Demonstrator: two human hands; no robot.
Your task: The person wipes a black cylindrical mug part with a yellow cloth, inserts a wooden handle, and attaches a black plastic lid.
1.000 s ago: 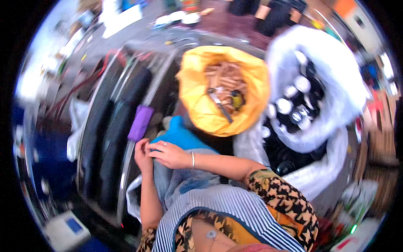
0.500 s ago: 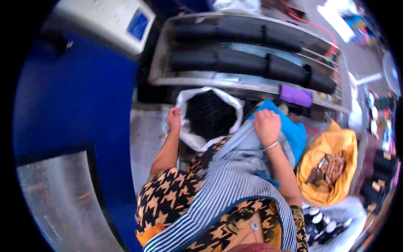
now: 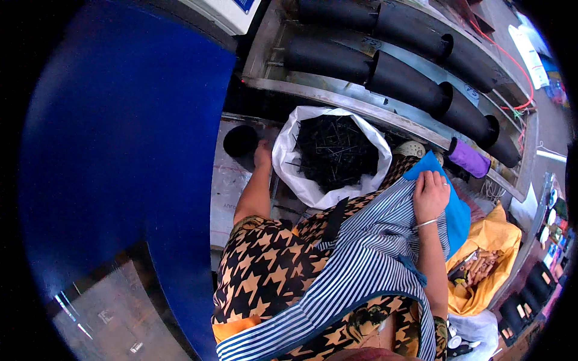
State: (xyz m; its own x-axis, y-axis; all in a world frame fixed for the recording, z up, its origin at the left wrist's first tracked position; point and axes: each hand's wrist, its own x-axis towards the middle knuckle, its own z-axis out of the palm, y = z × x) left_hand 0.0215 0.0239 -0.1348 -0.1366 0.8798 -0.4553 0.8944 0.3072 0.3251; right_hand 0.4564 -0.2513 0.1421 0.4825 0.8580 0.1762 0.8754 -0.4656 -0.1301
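My left hand (image 3: 262,155) reaches down on the left, its fingers closed at the side of a black cup-like cylinder (image 3: 240,141); part of the grip is hidden. Just right of that hand stands an open white sack (image 3: 286,162) with its rim rolled back, filled with thin black scraps (image 3: 337,150). On the right, my right hand (image 3: 431,195) is closed on the edge of the striped apron (image 3: 367,234) over my lap. A bright blue piece of cloth (image 3: 459,213) shows beside and under these fingers.
Ahead, a metal-framed rack (image 3: 355,99) carries rows of black cylinders (image 3: 409,82). A purple roll (image 3: 469,157) sits by its near edge. A yellow sack (image 3: 503,240) of brown pieces lies at right, above a white bag (image 3: 481,334). A blue panel (image 3: 120,168) walls the left.
The view has swung, moving the rack and white sack rightward in the picture. A black cylinder now shows beside my left hand, which was at the sack's rim. My right hand keeps its hold.
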